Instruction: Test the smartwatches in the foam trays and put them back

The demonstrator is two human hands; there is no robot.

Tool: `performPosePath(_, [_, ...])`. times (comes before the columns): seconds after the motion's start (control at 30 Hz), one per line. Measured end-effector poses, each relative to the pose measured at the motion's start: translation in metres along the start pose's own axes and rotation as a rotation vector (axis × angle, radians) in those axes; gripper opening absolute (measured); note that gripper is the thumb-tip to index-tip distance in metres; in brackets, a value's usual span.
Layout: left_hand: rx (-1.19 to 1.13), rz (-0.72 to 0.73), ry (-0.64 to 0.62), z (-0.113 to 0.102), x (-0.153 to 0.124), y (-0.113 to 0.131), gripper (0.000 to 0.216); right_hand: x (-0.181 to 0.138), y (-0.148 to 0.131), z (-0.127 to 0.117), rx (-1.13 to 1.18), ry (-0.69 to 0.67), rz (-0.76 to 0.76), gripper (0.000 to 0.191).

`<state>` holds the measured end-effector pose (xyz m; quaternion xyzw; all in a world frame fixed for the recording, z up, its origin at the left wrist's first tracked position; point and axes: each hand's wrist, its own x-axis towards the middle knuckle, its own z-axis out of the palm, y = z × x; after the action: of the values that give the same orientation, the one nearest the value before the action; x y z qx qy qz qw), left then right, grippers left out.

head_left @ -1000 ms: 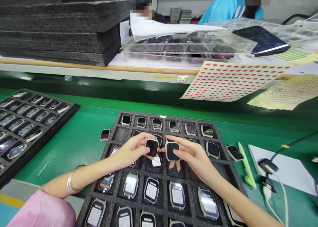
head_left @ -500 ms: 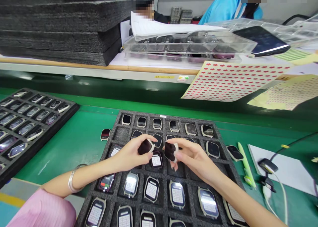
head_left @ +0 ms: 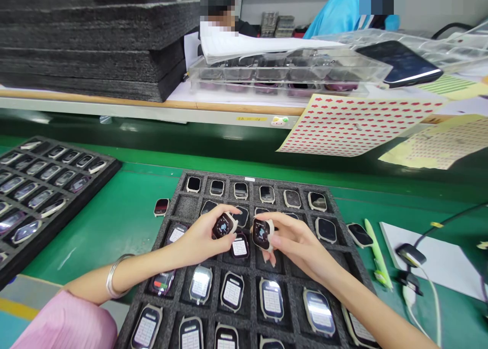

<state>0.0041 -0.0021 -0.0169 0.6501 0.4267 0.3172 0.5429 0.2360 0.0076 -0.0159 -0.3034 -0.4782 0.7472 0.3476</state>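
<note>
1. A watch body (head_left: 223,225) is pinched between the fingers of the left hand (head_left: 200,239), just above the middle of the foam tray (head_left: 185,207).
2. A second watch body (head_left: 261,233) is gripped by the right hand (head_left: 295,242), just beside the first and also over the tray's middle.
3. Both screens seem lit, but what's on them can't really be made out.
4. A green pen (head_left: 375,255) is laid just right of the tray.

Held a black foam tray (head_left: 186,207) at the near centre of the green bench (head_left: 125,211) and a second foam tray (head_left: 107,172) at the left. Carried a loose watch (head_left: 161,206) just left of the centre tray; to its right, another watch (head_left: 360,234), a green pen (head_left: 377,258), a white sheet (head_left: 446,265) and a cabled clip (head_left: 409,255).
</note>
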Motion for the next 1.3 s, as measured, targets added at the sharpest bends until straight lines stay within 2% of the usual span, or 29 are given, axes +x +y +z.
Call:
performPosePath(0.1, [0.066, -0.020, -0.026, -0.0017, 0.0000, 0.0032, 0.039, -0.0005, 0.0008, -0.0025, -0.013, 0.002, 0.020, 0.039])
performPosePath(0.3, [0.001, 0.005, 0.020, -0.0018, 0.0005, 0.0048, 0.041, -0.0019, -0.0024, 0.0005, -0.031, 0.038, -0.003, 0.041])
performPosePath(0.47, [0.052, -0.010, -0.007, -0.0020, 0.0007, 0.0049, 0.038, -0.0015, -0.0012, -0.0027, -0.040, 0.047, 0.011, 0.038])
performPosePath(0.67, [0.025, 0.029, 0.035, -0.0026, -0.0001, 0.0059, 0.040, -0.0011, 0.0019, -0.0079, -0.052, 0.010, -0.012, 0.041])
performPosePath(0.87, [0.075, 0.039, 0.016, -0.0035, -0.0003, 0.0087, 0.037, -0.0010, 0.0014, -0.0078, -0.050, -0.001, -0.013, 0.040])
performPosePath(1.1, [0.082, 0.025, 0.029, -0.0046, -0.0003, 0.0100, 0.036, -0.0041, -0.0042, -0.0028, -0.057, 0.076, -0.002, 0.039])
performPosePath(1.3, [0.103, 0.087, 0.091, -0.0060, 0.0007, 0.0077, 0.035, -0.0040, -0.0049, -0.0046, -0.052, 0.068, -0.032, 0.040])
